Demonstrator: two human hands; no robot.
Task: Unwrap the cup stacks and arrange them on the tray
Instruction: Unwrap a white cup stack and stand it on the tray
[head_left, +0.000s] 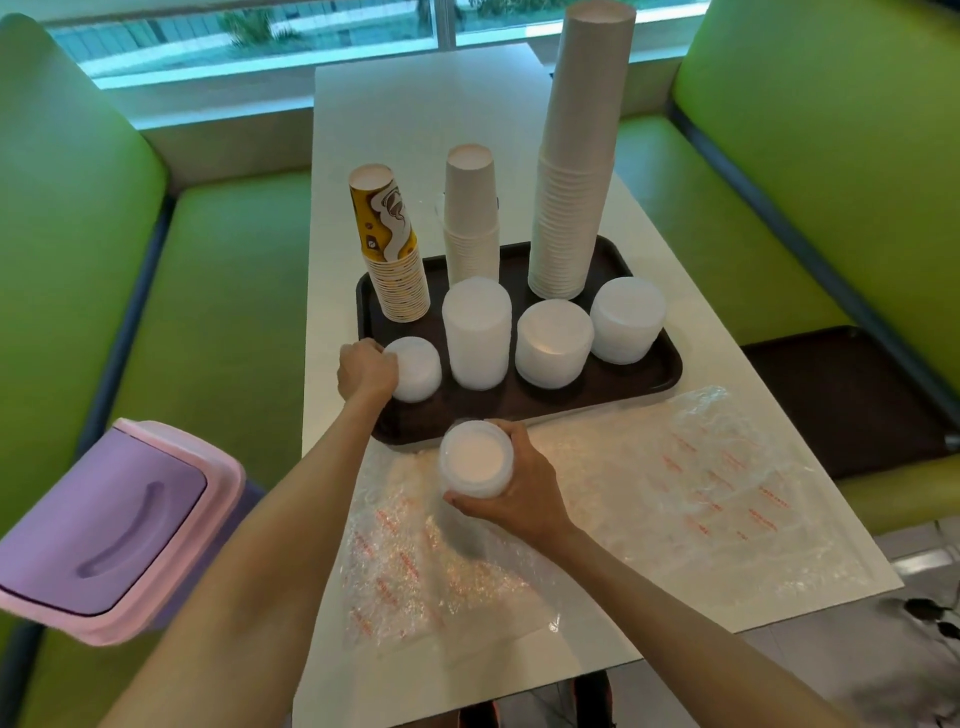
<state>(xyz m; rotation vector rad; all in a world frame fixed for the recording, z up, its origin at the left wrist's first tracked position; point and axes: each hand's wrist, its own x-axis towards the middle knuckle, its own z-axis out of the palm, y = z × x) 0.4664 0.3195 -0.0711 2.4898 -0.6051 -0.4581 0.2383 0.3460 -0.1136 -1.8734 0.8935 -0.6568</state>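
A dark brown tray (660, 379) on the white table carries a yellow patterned cup stack (395, 254), a short white cup stack (471, 218) and a very tall white cup stack (576, 166) at the back. In front stand three translucent white stacks (477, 332), (554, 343), (627, 318). My left hand (366, 366) grips a small white stack (418, 370) at the tray's front left corner. My right hand (519, 486) holds another white stack (475, 457) just in front of the tray, above the wrapping.
Clear plastic wrappers with red print (717, 493) lie spread over the near half of the table (395, 104). A purple-lidded bin (109, 525) stands at my left. Green bench seats flank the table; a second dark tray (852, 395) lies on the right seat.
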